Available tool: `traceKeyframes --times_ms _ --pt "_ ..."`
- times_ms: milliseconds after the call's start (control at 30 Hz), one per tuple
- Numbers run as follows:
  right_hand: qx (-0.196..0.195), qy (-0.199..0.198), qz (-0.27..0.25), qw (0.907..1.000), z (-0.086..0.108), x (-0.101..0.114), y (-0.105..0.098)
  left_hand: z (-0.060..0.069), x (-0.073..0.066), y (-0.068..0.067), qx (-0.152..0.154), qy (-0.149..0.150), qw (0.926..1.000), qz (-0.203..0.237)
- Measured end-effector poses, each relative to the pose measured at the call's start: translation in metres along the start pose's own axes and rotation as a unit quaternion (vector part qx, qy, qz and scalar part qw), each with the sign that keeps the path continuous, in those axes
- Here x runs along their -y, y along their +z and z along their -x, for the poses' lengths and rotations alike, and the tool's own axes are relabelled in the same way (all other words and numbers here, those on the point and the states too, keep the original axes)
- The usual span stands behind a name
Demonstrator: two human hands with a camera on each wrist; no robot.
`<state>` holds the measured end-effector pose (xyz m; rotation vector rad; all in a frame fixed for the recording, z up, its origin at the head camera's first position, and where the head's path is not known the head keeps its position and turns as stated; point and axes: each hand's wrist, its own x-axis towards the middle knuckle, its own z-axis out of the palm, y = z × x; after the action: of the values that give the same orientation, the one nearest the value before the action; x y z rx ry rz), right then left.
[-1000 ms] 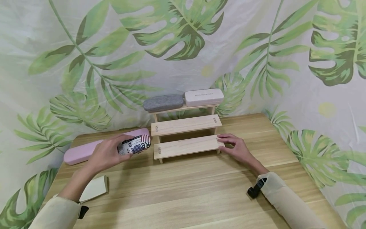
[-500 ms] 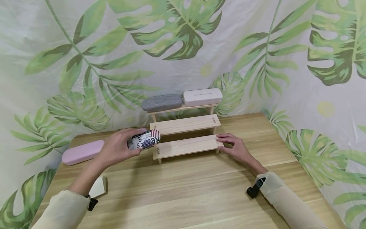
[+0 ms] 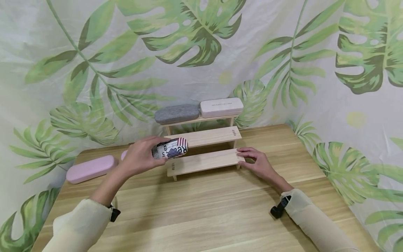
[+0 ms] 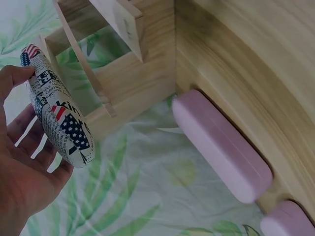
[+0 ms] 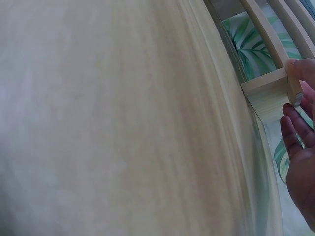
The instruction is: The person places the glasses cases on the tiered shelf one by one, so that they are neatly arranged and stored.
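Note:
My left hand [image 3: 138,159] grips a glasses case [image 3: 172,149] printed with newsprint and flag patterns, in front of the left part of the three-tier wooden rack [image 3: 204,162]. In the left wrist view, the thumb lies on one side of this case [image 4: 61,113] and the fingers on the other, apart from the shelves. My right hand [image 3: 256,163] pinches the right end of the rack's lowest shelf. The right wrist view has the right hand's [image 5: 301,167] thumb and fingers on opposite faces of that shelf end. A grey felt case [image 3: 177,114] and a white case [image 3: 221,107] fill the top shelf.
Left of the rack, a pink glasses case [image 3: 91,169] lies on the wooden table [image 3: 201,217]; a second pink case [image 4: 221,145] is mostly hidden behind my left hand in the head view. A leaf-print cloth [image 3: 189,84] hangs close behind the rack.
My left hand has carried the printed case rightward and slightly up, over to the rack's left side. A white object on the left is now covered by my left arm. My right hand stays put.

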<state>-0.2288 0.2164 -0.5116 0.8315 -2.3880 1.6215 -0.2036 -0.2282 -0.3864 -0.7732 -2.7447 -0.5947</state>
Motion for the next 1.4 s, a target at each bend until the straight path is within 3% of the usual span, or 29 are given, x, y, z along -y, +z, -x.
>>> traceKeyframes --times_ms 700,1000,1400 --pt "0.005 0.012 -0.001 0.9999 0.0 0.001 -0.001 -0.049 -0.027 0.021 0.004 0.009 0.999 0.043" --pt "0.0 0.006 0.011 0.9999 -0.001 -0.034 0.0 -0.067 -0.037 0.036 -0.004 0.002 0.9987 0.051" --pt "0.005 0.002 0.016 0.9999 0.001 -0.037 -0.001 -0.09 -0.051 0.056 0.021 -0.001 0.9989 0.042"
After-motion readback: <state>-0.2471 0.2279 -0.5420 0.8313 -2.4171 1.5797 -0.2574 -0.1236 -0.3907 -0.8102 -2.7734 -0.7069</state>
